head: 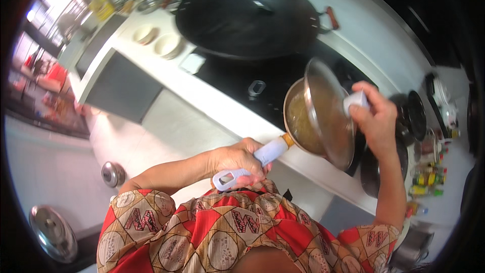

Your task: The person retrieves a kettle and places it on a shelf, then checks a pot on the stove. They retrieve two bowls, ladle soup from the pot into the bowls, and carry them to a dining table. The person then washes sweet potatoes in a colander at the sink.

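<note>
My left hand (242, 161) is wrapped around the pale lavender handle (271, 149) of a small saucepan (288, 100), which sits at the near side of the black cooktop. Yellowish-brown liquid (299, 119) with a bubbly surface shows inside the pan. By its pale knob (355, 102), a glass lid with a metal rim (329, 117) is pinched in my right hand (375, 117). The lid is tilted steeply over the right part of the pan and hides some of the liquid. Whether its lower rim touches the pan I cannot tell.
A large lidded black wok (246, 17) covers the cooktop's (231, 79) far side. Two pale bowls (168, 45) stand left of it on the white counter (223, 110). Dark pans (382, 167) and several bottles (428, 178) crowd the right. Metal lids (53, 233) appear at lower left.
</note>
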### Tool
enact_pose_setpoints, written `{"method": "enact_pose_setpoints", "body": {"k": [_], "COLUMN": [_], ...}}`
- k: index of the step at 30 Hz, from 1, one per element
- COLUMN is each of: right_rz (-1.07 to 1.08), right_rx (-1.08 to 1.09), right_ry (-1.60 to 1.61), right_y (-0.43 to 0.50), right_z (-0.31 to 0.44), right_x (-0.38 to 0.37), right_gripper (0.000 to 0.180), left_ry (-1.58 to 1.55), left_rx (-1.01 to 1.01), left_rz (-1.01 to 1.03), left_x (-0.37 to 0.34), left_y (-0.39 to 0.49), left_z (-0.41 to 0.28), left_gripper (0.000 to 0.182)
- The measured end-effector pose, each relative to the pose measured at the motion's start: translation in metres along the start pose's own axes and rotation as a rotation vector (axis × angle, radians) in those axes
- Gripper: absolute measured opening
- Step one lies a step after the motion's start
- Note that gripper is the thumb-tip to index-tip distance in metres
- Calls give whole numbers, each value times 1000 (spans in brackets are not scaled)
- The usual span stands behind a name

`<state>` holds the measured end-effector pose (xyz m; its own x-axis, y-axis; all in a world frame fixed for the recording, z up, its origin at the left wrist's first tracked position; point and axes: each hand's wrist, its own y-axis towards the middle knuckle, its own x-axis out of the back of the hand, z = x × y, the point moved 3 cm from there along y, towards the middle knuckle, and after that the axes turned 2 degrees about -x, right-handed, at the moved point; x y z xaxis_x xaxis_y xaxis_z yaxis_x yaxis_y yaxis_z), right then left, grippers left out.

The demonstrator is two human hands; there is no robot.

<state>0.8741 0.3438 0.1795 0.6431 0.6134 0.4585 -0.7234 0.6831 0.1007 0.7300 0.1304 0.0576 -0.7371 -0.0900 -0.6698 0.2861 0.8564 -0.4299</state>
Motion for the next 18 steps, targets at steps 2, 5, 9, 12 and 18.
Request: {"method": "enact_pose_setpoints", "body": {"k": [2,5,9,12,18], "right_rz": [97,258,371,398,341], "right_rx": [33,199,467,675,980], "right_ry": [-2,-43,-95,-145,-107], "right_y": [-9,-22,-19,-11,44], "right_z": [16,45,88,117,179], "right_x": [-53,-131,-226,-295,-410], "right_gripper": [32,30,30,35,35], "left_ry": [-4,16,34,0,-131], "left_rx": [-3,-60,-123,-184,-377], "left_rz": [-32,-101,-321,-477,-628], "left_x": [16,38,66,86,140], "left_y": [-47,-117,-202,-251,-317], "left_z": [16,40,62,72,40], "left_gripper": [23,25,25,24,26]}}
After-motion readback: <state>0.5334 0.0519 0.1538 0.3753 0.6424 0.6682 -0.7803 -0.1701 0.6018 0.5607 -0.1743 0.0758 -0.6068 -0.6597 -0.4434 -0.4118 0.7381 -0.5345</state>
